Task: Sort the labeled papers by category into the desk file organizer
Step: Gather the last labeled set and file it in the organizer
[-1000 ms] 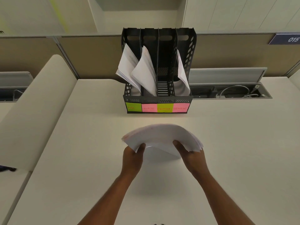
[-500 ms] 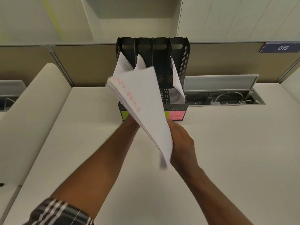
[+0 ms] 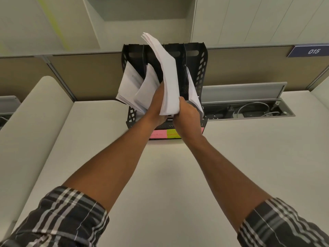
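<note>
Head view: black plastic file organizer (image 3: 199,68), perforated side walls, four upright slots, at back of smooth off-white desk (image 3: 169,175). Pink and yellow sticky labels (image 3: 162,134) on its front lip. Thick white paper stack (image 3: 168,77), slightly curled, held upright over third slot. Left hand (image 3: 157,106) and right hand (image 3: 187,113) both clasp stack's lower end. Loose sheets (image 3: 130,86) lean out of left slots. Half second ago stack tilted lower, before organizer; now raised, edge-on. Checked sleeves (image 3: 67,218) at bottom.

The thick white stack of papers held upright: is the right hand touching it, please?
Touching. The head view shows the right hand closed on the thick white stack of papers at its lower edge, thumb pressed against the sheets.
</note>
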